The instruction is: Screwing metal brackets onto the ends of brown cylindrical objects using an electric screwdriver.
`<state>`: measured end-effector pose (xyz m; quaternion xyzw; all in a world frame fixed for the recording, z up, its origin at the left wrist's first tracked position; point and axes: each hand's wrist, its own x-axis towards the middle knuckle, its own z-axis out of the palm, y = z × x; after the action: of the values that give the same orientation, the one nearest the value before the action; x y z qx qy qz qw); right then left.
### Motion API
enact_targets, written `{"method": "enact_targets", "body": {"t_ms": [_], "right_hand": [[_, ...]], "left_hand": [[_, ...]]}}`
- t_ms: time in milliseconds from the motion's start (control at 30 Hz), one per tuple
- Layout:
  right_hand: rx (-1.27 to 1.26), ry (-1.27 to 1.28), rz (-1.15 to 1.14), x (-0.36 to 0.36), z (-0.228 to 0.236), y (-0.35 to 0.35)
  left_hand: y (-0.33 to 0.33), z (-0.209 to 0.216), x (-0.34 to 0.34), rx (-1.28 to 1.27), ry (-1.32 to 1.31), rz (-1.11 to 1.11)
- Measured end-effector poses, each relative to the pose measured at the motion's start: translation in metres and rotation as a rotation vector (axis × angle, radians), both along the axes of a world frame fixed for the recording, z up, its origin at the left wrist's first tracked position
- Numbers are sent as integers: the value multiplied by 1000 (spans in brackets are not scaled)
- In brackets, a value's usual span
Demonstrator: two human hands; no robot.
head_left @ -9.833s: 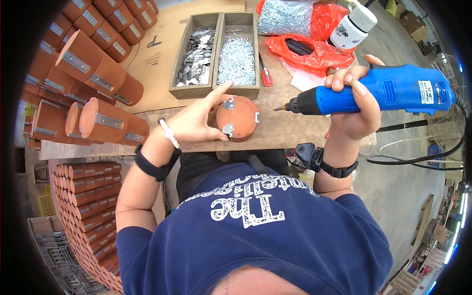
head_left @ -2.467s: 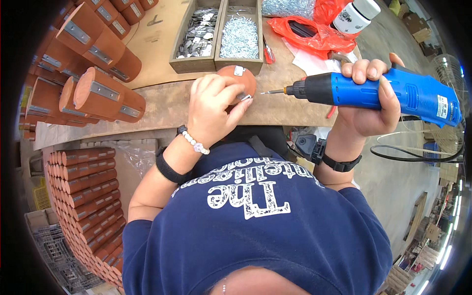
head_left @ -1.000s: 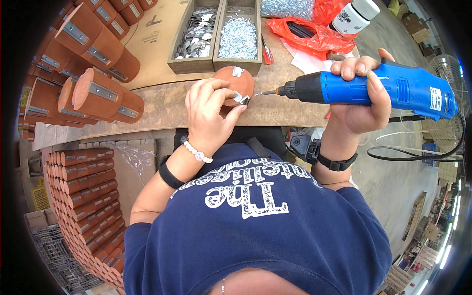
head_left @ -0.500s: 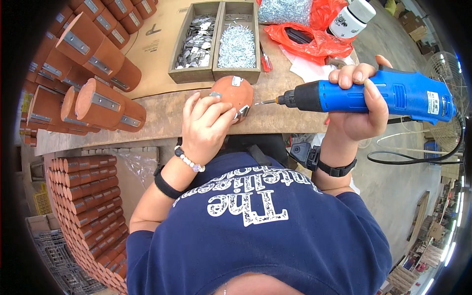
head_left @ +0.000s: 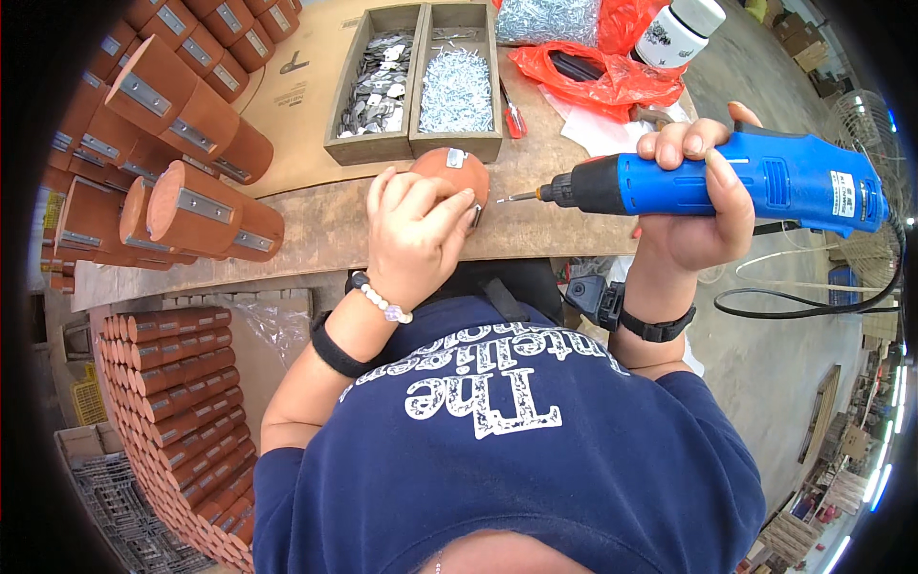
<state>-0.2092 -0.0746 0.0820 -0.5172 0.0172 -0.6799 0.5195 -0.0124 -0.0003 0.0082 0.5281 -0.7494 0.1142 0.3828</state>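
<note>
A round terracotta-coloured piece [head_left: 464, 175] stands on the worktable, with a small metal clip [head_left: 457, 159] on its far rim. My left hand [head_left: 413, 228] grips its near left side, fingers bent over the top. Another dark metal clip [head_left: 477, 214] shows at the edge by my fingertips; the rest is behind the hand. In my right hand [head_left: 708, 191] a blue electric screwdriver [head_left: 776, 184] is held level. Its bit [head_left: 516, 198] points left at the round piece, with a small gap between them.
Beyond the piece sits a wooden box [head_left: 373, 153] with metal clips [head_left: 382, 86] and screws [head_left: 457, 91] in separate compartments. Nearby are a red-handled screwdriver [head_left: 515, 122], a red plastic bag [head_left: 622, 91] and a white bottle [head_left: 677, 36]. Terracotta-coloured cylinders [head_left: 196, 206] crowd the left; more are stacked [head_left: 182, 354] below.
My left hand has shifted slightly right and its fingers have drawn closer together over the round piece, covering more of its clips. The electric screwdriver has hardly moved.
</note>
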Motion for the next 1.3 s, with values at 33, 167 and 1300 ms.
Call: {"method": "enact_targets", "body": {"t_ms": [33, 167, 1300], "right_hand": [[-1, -9, 5, -1, 0, -1], [11, -22, 24, 1, -1, -2], [-48, 210, 127, 63, 4, 5]], "left_hand": [[1, 0, 0, 50, 60, -34], [4, -6, -4, 59, 95, 4], [14, -26, 20, -7, 354, -44]]}}
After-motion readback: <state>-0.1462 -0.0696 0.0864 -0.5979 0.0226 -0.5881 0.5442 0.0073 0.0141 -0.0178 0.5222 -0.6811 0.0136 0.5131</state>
